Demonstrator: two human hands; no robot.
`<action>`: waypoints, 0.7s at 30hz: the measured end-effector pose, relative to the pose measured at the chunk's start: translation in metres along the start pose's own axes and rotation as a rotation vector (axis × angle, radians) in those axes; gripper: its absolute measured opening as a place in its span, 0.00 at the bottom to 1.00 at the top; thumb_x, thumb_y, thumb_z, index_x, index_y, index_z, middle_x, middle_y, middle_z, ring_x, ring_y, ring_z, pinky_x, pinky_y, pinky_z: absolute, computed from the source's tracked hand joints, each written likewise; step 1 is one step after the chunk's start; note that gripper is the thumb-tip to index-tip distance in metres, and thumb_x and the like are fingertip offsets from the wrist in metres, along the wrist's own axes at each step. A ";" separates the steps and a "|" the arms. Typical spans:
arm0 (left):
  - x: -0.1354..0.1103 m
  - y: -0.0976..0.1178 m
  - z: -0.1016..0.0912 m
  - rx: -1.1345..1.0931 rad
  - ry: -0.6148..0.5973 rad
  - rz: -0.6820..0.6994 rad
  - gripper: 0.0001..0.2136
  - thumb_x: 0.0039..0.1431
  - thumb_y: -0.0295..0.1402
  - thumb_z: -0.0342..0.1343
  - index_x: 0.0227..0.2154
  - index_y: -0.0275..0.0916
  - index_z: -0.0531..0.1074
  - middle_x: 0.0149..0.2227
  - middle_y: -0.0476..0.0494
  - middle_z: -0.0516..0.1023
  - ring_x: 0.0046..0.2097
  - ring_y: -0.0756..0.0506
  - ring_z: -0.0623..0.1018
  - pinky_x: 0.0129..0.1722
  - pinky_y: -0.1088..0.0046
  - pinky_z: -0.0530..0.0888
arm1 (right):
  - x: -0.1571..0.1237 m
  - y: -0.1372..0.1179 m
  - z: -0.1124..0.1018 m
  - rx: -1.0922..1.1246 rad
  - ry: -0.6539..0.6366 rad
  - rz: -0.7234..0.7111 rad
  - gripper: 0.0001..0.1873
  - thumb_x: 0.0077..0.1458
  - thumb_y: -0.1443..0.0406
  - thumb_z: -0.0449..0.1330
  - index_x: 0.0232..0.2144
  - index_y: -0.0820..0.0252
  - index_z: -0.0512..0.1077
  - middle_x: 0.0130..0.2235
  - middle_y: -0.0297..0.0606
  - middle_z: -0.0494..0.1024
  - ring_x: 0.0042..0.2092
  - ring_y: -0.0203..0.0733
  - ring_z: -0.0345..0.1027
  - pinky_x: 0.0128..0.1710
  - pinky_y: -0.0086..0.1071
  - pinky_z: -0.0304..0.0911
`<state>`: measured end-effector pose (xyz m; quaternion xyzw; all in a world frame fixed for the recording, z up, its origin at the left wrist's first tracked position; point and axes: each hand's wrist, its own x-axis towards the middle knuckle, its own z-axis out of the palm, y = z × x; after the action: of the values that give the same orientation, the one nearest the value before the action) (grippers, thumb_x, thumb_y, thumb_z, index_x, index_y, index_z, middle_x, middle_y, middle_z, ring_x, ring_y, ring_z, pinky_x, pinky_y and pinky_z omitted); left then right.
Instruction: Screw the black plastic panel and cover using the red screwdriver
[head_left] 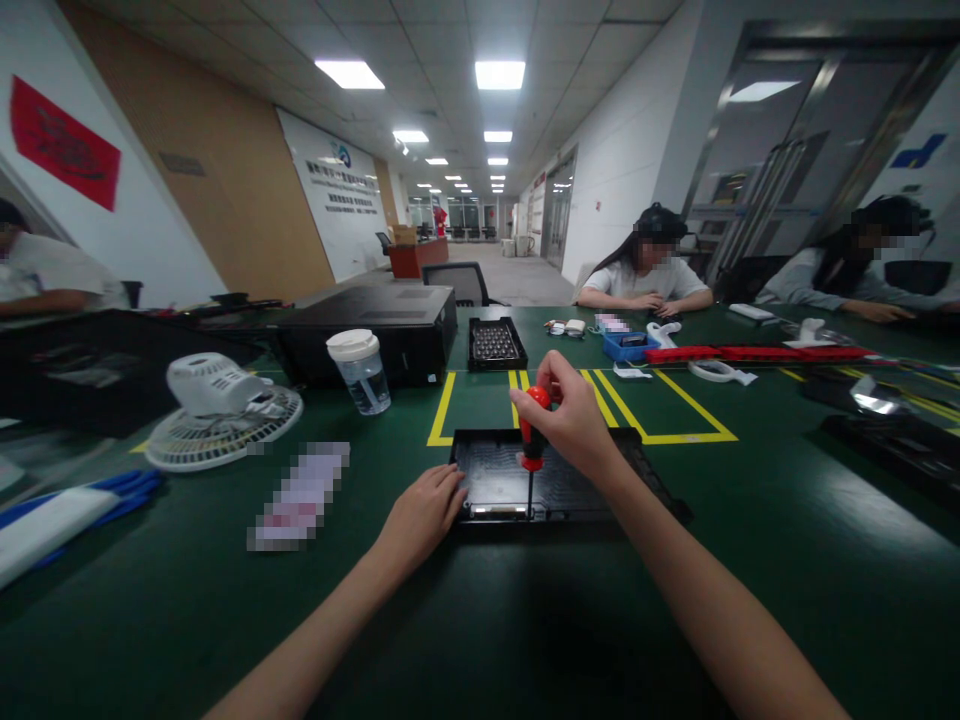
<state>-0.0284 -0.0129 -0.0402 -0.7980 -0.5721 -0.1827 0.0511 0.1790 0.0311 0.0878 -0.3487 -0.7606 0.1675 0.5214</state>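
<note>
A flat black plastic panel (pixel 585 480) with a raised rim lies in front of me on the green table. My right hand (pixel 564 405) is closed around the red and black handle of a screwdriver (pixel 531 455). The screwdriver stands upright, its thin shaft reaching down to the panel's near edge, where the tip is hard to make out. Beside that tip, a pale strip (pixel 499 511) shows along the near rim. My left hand (pixel 429 505) rests with its fingers stretched out against the panel's left edge.
A water cup (pixel 360 370) and a white fan (pixel 225 405) stand to the left, before a black case (pixel 375 320). Beyond the panel are yellow tape lines (pixel 442 410) and a black tray (pixel 498 343). A blue box (pixel 628 346) lies farther right. Several people sit around the table.
</note>
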 end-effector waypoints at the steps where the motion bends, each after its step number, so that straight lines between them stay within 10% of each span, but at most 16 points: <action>1: 0.000 0.000 0.000 0.001 0.000 -0.007 0.15 0.62 0.36 0.44 0.45 0.38 0.69 0.49 0.39 0.73 0.52 0.44 0.71 0.52 0.64 0.67 | 0.000 0.000 0.000 0.001 -0.001 0.001 0.15 0.49 0.61 0.57 0.24 0.58 0.53 0.23 0.27 0.54 0.24 0.31 0.50 0.24 0.27 0.48; 16: 0.000 0.003 -0.003 -0.025 -0.008 -0.008 0.16 0.61 0.39 0.44 0.45 0.37 0.69 0.50 0.38 0.72 0.52 0.43 0.70 0.52 0.63 0.67 | 0.001 0.001 0.001 -0.013 -0.069 -0.079 0.13 0.54 0.63 0.54 0.20 0.61 0.66 0.26 0.34 0.63 0.30 0.36 0.60 0.33 0.31 0.55; 21: 0.000 0.006 -0.007 -0.015 -0.021 0.002 0.16 0.60 0.37 0.44 0.45 0.36 0.70 0.49 0.37 0.72 0.52 0.42 0.70 0.52 0.63 0.67 | 0.002 0.003 0.003 0.330 -0.182 0.071 0.10 0.51 0.62 0.56 0.23 0.62 0.70 0.26 0.34 0.67 0.28 0.34 0.63 0.30 0.30 0.60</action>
<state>-0.0242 -0.0169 -0.0323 -0.8007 -0.5705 -0.1785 0.0394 0.1768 0.0352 0.0856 -0.2685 -0.7541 0.3389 0.4944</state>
